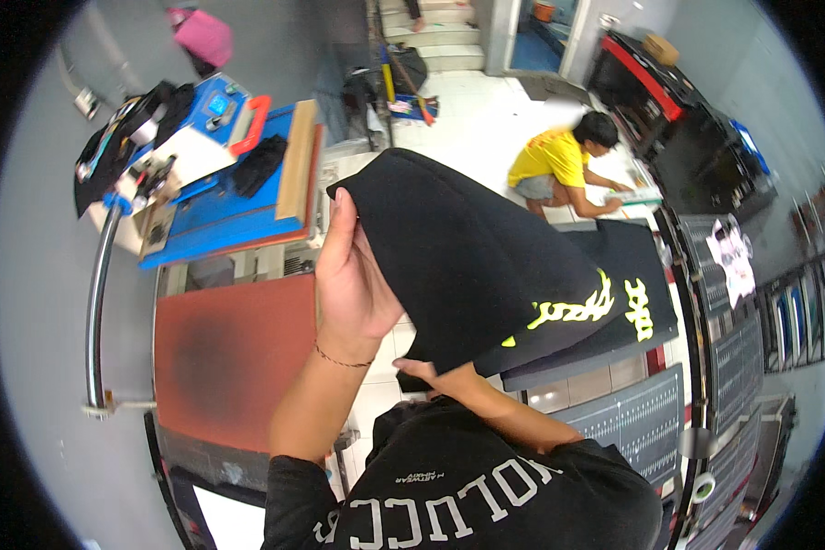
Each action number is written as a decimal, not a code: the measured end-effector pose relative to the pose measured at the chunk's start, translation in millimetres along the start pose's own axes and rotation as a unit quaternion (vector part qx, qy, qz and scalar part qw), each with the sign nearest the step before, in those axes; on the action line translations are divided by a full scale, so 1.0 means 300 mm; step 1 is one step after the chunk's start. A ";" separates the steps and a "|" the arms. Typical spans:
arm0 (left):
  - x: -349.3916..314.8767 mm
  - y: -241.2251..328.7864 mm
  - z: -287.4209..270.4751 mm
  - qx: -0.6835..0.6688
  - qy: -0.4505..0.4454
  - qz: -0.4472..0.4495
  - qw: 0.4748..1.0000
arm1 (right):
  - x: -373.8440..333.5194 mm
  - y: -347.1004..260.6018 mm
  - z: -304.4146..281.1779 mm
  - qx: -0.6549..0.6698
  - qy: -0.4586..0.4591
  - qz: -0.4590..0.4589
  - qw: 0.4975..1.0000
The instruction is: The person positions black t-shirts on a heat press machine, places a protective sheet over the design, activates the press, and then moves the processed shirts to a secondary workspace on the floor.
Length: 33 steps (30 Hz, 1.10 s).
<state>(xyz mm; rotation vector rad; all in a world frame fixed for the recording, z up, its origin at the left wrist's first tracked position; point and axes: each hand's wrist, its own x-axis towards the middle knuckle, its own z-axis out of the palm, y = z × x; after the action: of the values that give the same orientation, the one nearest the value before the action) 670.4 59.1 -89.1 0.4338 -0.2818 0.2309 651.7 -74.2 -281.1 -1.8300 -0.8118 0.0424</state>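
A piece of black fabric (467,247) with neon-yellow lettering near its right end is raised in front of me. My left hand (353,284) pinches its left edge, thumb in front and fingers hidden behind the cloth. Lower down, my right hand (419,368) holds the bottom edge, mostly covered by the fabric. Another part or piece of black fabric (646,266) with the same yellow print lies flat on a board to the right; whether it joins the held one cannot be made out.
At left is a reddish-brown flat pad (234,357). Behind it stands a blue table (238,206) with a wooden bar, black cloth and tools. Grey printing boards (623,422) line the right side. A person in a yellow shirt (555,156) crouches on the far floor.
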 end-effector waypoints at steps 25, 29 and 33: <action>-1.646 1.409 0.391 0.483 0.525 0.407 0.571 | 1.083 -1.168 0.487 -0.256 0.054 -0.382 0.886; -1.715 1.384 0.368 0.434 0.581 0.436 0.534 | 0.960 -1.229 0.734 -0.186 0.051 -0.357 0.914; -1.800 1.289 0.573 0.528 0.510 0.502 0.456 | 0.952 -1.351 0.701 0.037 0.121 -0.444 0.887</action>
<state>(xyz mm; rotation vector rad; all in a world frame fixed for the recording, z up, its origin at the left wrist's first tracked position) 20.1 238.1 36.4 1.2425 0.9879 1.8678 582.2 328.4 69.6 -1.2130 -1.3650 -0.7182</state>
